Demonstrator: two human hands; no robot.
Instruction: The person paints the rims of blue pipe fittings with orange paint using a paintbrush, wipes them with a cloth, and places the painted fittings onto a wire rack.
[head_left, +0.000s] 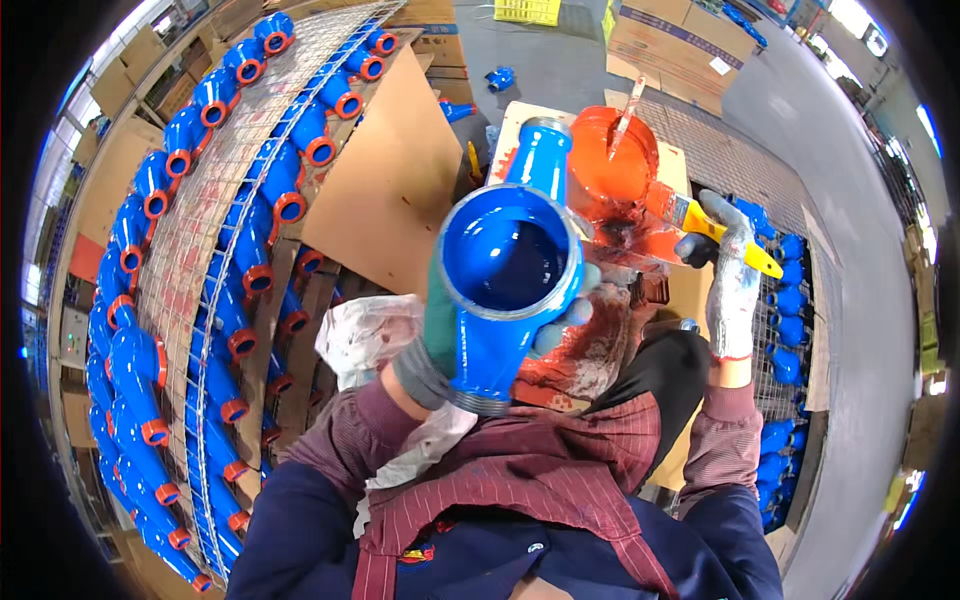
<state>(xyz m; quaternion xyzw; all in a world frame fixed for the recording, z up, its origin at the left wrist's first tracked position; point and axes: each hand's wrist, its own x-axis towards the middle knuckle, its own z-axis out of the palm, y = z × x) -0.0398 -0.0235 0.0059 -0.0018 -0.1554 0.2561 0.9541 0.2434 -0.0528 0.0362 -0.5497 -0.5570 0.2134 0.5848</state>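
Observation:
My left hand (pixel 437 335), in a dark green glove, is closed around a glossy blue valve body (pixel 483 350). Its wide round opening faces up, and a threaded end shows at each end of the casting. A paintbrush (pixel 702 222) with a yellow handle is gripped in my right hand (pixel 730 265), which wears a paint-stained white glove. The brush's orange-coated bristles point left, over the smeared edge beside the paint. Just beyond lies a bucket (pixel 655 150) of orange-red paint, with a paint-streaked stick (pixel 628 115) standing in it.
Rows of blue valve bodies (pixel 140 350) with orange-red rims lie on a mesh rack (pixel 190 260) at left. More blue castings (pixel 790 330) sit on mesh at right. A cardboard sheet (pixel 385 180) leans near the rack. A large carton (pixel 680 50) stands at the back.

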